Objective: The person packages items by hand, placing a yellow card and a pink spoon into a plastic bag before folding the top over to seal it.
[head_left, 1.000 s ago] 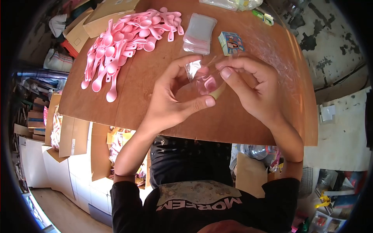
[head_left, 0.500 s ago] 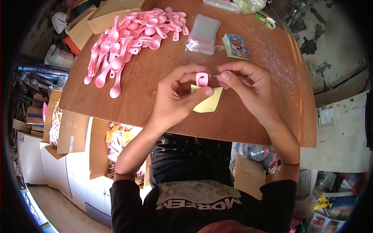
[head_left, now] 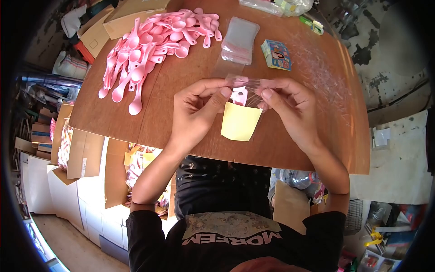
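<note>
Between my two hands a clear plastic bag (head_left: pixel 244 82) is stretched near its top edge. My left hand (head_left: pixel 195 109) pinches its left side between thumb and fingers. On the other side my right hand (head_left: pixel 292 106) pinches it the same way. Just below the pinched film shows the holed handle end of a pink spoon (head_left: pixel 239 97). A pale yellow card (head_left: pixel 241 123) hangs under it and covers the rest of the spoon. Both appear to be inside the bag, though the film is hard to see over the card.
Many pink spoons (head_left: pixel 147 43) lie heaped at the back left. Behind my hands are a stack of clear bags (head_left: pixel 240 38) and a stack of printed blue cards (head_left: pixel 277 55). Plastic film scraps (head_left: pixel 319 72) lie at right. Cardboard boxes (head_left: pixel 133 16) stand beyond the spoons.
My left thumb has moved up off the yellow card, baring more of it. Both hands now spread the bag's top above the spoon handle, where earlier the left held card and spoon.
</note>
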`<move>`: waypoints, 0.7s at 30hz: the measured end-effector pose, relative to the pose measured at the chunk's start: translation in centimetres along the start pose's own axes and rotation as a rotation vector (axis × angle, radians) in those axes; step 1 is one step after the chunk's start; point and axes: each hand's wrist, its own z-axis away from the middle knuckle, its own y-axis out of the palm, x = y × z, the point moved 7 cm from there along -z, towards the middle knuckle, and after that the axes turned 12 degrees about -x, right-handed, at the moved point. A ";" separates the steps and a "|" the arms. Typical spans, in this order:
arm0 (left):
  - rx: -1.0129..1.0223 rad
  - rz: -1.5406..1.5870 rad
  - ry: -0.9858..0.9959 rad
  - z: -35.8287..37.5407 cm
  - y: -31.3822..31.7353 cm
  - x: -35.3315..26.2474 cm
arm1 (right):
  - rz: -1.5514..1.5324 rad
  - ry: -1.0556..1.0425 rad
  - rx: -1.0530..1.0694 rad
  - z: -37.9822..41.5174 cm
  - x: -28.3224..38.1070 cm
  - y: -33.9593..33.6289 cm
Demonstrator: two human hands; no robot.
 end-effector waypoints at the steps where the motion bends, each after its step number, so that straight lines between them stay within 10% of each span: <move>1: 0.004 -0.065 0.014 0.0 -0.1 0.1 | -0.026 0.014 -0.002 0.1 -0.1 0.0; 21: 0.182 -0.206 0.123 0.2 -0.3 -0.2 | -0.051 -0.105 0.205 0.6 -1.7 -1.1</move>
